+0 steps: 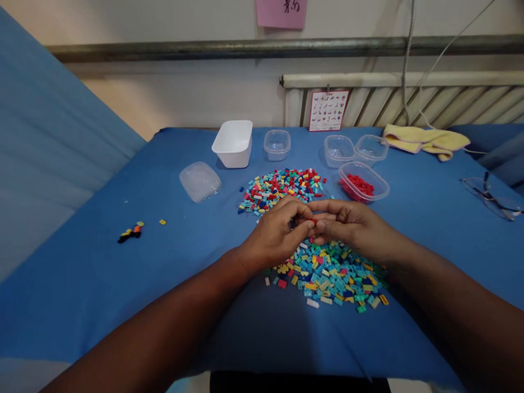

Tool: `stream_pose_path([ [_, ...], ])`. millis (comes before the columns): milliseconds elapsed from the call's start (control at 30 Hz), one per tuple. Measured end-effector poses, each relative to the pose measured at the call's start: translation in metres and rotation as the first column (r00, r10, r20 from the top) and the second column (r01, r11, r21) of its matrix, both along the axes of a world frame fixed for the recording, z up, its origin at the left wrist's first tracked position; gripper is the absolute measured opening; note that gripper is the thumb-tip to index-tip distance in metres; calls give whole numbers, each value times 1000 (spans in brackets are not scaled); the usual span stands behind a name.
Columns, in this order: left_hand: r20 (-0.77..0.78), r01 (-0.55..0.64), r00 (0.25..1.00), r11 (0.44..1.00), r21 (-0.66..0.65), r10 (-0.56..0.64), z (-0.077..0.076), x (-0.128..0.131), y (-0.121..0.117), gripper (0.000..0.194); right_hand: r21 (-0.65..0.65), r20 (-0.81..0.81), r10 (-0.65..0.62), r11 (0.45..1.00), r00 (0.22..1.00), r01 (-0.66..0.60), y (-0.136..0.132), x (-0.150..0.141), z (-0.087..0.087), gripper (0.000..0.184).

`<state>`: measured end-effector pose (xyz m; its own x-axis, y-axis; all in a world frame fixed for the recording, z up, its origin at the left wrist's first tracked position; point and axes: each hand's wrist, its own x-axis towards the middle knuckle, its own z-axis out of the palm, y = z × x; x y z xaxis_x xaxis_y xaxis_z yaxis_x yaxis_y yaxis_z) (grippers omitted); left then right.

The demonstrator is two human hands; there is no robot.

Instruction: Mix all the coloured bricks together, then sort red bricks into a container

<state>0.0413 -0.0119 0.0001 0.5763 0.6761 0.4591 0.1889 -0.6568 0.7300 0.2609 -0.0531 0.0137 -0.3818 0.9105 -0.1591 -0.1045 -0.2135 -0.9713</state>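
Note:
My left hand [282,229] and my right hand [347,225] meet above the table, fingertips together. Between them is a small red building brick [314,221], pinched by the thumbs and fingers of both hands and partly hidden. Under and in front of my hands spreads a pile of mixed building bricks [331,273], mostly turquoise, yellow and green. Behind them lies a second mixed pile [282,185] with many red bricks. A clear plastic tub [382,188] holding red bricks [358,185] stands just beyond my right hand.
At the back stand a white tub [233,144] and several clear tubs [277,144]. A clear lid [200,182] lies left. Farther left are a few loose black, yellow and orange pieces [133,232]. A yellow cloth [426,139] and eyeglasses [493,199] lie on the right.

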Motion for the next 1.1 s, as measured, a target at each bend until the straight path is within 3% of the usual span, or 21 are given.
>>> stream_pose_path([
  [167, 55, -16, 998, 998, 63, 12, 3, -1, 1, 4, 19, 3, -174, 985, 985, 173, 1, -1, -2, 42],
  [267, 100, -71, 993, 997, 21, 69, 3, 0, 1, 7, 11, -14, -257, 966, 966, 258, 1, -3, -1, 39],
  [467, 193, -156, 962, 967, -204, 196, 0, 4, -4, 9, -36, -132, -286, 958, 949, 284, 2, -5, -6, 32],
  [633, 222, -119, 960, 966, -229, 171, 2, 7, -8, 5, -116, -173, -287, 956, 942, 270, 4, -2, -7, 34],
  [800, 269, -82, 947, 942, -325, 175, -1, 7, -7, 13, -190, -194, -307, 944, 932, 271, 4, -3, -7, 40],
  [933, 244, -117, 954, 965, -234, 175, -1, 5, -6, 7, -147, -167, -350, 933, 922, 328, 3, -6, -9, 41],
  [1100, 246, -113, 961, 992, -58, 124, 4, 4, -5, 3, 63, -49, -348, 934, 936, 350, -1, -9, -8, 33],
])
